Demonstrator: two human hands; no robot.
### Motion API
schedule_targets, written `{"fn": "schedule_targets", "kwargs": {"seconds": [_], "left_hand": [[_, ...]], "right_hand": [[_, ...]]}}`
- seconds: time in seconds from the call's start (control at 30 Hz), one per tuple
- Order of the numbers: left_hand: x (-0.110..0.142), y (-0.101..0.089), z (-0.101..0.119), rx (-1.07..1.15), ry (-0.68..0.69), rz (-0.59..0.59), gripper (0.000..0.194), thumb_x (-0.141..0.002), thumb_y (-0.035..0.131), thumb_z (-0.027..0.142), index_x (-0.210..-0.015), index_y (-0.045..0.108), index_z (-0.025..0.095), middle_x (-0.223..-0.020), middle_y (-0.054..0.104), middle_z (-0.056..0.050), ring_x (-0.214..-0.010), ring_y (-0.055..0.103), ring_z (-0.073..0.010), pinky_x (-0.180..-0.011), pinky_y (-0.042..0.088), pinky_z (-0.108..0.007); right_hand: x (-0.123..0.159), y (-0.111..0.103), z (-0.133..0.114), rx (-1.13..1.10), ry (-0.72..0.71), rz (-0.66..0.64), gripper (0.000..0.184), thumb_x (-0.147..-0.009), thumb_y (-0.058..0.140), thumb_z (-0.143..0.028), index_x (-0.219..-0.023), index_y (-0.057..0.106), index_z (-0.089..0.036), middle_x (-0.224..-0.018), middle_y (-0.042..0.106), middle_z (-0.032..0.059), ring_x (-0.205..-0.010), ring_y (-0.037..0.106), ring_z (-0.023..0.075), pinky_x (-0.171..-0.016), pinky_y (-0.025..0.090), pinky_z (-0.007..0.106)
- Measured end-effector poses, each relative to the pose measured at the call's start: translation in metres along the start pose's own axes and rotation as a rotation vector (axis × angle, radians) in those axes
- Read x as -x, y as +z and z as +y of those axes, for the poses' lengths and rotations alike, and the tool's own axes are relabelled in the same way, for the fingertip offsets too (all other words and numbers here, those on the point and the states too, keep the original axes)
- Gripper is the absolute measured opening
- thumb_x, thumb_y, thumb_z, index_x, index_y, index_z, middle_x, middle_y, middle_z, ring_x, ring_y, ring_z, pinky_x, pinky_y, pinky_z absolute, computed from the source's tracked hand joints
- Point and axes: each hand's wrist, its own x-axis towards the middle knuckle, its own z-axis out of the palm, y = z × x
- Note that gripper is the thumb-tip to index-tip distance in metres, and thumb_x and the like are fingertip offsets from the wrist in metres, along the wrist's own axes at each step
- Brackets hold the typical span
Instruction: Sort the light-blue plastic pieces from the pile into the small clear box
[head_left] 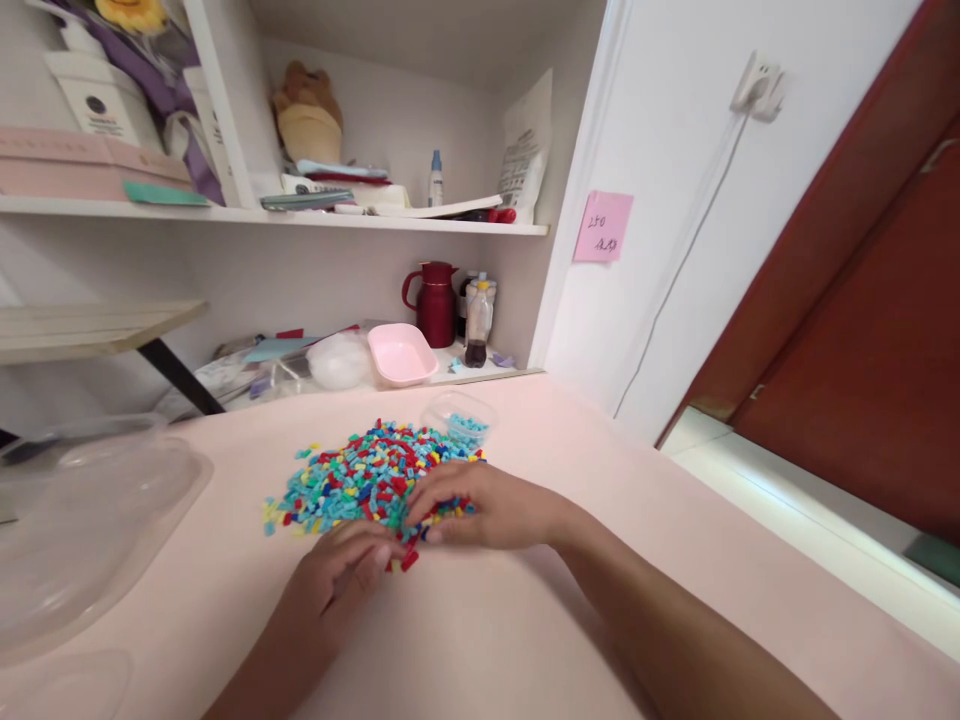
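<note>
A heap of small coloured beads (360, 475), red, blue, teal and yellow, lies spread on the pale pink table (525, 600). My right hand (487, 510) rests flat on the heap's near right edge, fingers stretched out over the beads. My left hand (337, 570) sits at the heap's near edge, fingers curled, fingertips touching a few red beads (405, 560). Whether it holds any is hidden. A small clear cup (459, 415) with teal beads in it stands just behind the heap.
A large clear plastic lid or tray (90, 530) lies at the left. Behind stand a pink dish (401, 352), a dark red jug (435, 302), a bottle (477, 325) and cluttered shelves (300, 218). A red door (862, 330) is at right.
</note>
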Motion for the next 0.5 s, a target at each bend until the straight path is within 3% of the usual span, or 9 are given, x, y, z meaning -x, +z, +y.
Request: {"fn": "schedule_targets", "kwargs": {"seconds": [0.1,0.2,0.33,0.43,0.5], "left_hand": [[-0.002,-0.007,-0.003,-0.007,-0.033,0.048,0.029,-0.082,0.057,0.049,-0.079,0.077,0.028,-0.089,0.072,-0.007,-0.09,0.062,-0.0279,-0.084,0.045,-0.034],[-0.001,-0.008,-0.002,0.0,-0.031,0.172,0.029,-0.082,0.057,0.048,-0.074,0.074,0.027,-0.085,0.07,-0.005,-0.087,0.063,-0.0262,-0.081,0.045,-0.032],[0.004,-0.008,0.007,-0.028,-0.073,0.45,0.026,-0.083,0.055,0.048,-0.075,0.068,0.026,-0.08,0.067,-0.002,-0.08,0.061,-0.0228,-0.076,0.046,-0.031],[0.004,-0.018,0.009,-0.103,-0.185,0.716,0.027,-0.086,0.048,0.046,-0.08,0.065,0.027,-0.086,0.067,-0.001,-0.092,0.06,-0.0245,-0.087,0.045,-0.034],[0.0,-0.029,0.0,-0.167,-0.255,0.834,0.028,-0.087,0.044,0.044,-0.082,0.065,0.026,-0.096,0.066,-0.002,-0.106,0.057,-0.0267,-0.099,0.04,-0.04]], "right_hand": [[-0.001,0.001,0.0,-0.132,0.031,0.182,0.019,-0.088,0.063,-0.028,-0.102,0.072,-0.02,-0.109,0.069,0.0058,-0.103,0.062,0.0167,-0.095,0.045,0.031],[-0.002,0.005,0.007,-0.296,0.226,0.325,0.02,-0.087,0.061,-0.033,-0.093,0.071,-0.016,-0.089,0.07,0.0044,-0.077,0.064,0.0143,-0.07,0.051,0.026],[-0.004,0.004,0.017,-0.351,0.411,0.537,0.024,-0.086,0.059,-0.038,-0.088,0.069,-0.016,-0.059,0.058,-0.0033,-0.043,0.047,0.0077,-0.043,0.036,0.02],[-0.003,-0.006,0.023,-0.366,0.387,0.795,0.03,-0.085,0.059,-0.044,-0.081,0.066,-0.016,-0.046,0.041,-0.0081,-0.039,0.033,0.0064,-0.039,0.026,0.02],[0.0,-0.014,0.026,-0.406,0.379,0.901,0.038,-0.084,0.057,-0.051,-0.071,0.06,-0.016,-0.043,0.034,-0.0091,-0.038,0.026,0.006,-0.038,0.02,0.02]]}}
